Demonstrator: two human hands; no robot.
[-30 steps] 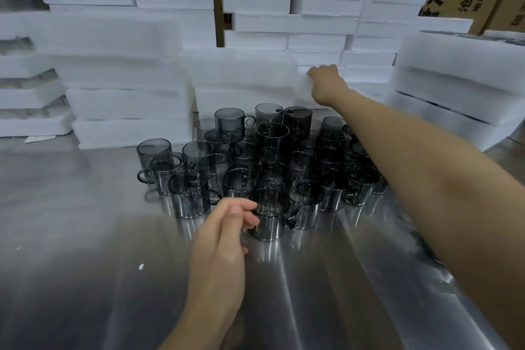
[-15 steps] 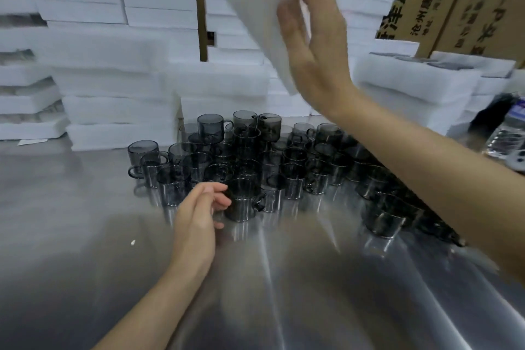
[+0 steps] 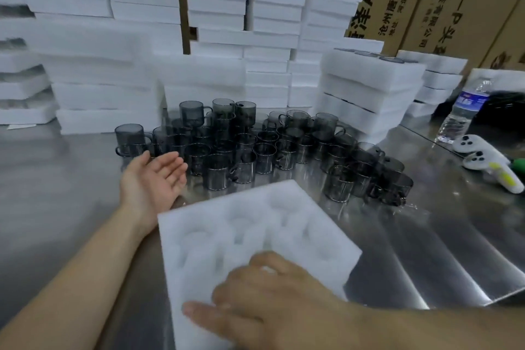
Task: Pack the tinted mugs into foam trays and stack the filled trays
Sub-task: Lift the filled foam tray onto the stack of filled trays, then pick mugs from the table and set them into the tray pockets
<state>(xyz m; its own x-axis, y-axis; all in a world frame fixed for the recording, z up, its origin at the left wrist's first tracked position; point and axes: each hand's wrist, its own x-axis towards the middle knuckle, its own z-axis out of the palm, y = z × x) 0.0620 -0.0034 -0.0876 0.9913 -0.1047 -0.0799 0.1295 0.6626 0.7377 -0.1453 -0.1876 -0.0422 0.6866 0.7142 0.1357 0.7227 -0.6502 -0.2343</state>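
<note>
A white foam tray with several round pockets lies on the steel table in front of me. My right hand rests on its near part, thumb along the near edge and fingers spread on top; whether the fingers curl under is hidden. Palm up with relaxed fingers, my left hand hovers just left of the tray, beside the mugs, holding nothing. Several smoky grey glass mugs stand clustered behind the tray. A stack of filled trays sits at the back right.
Stacks of white foam trays line the back and left of the table, with cardboard boxes behind them. A water bottle and two white controllers lie at the right edge.
My right hand took a foam tray from the back stack, lifted it over the mugs and brought it down in front of me. My left hand turned palm up.
</note>
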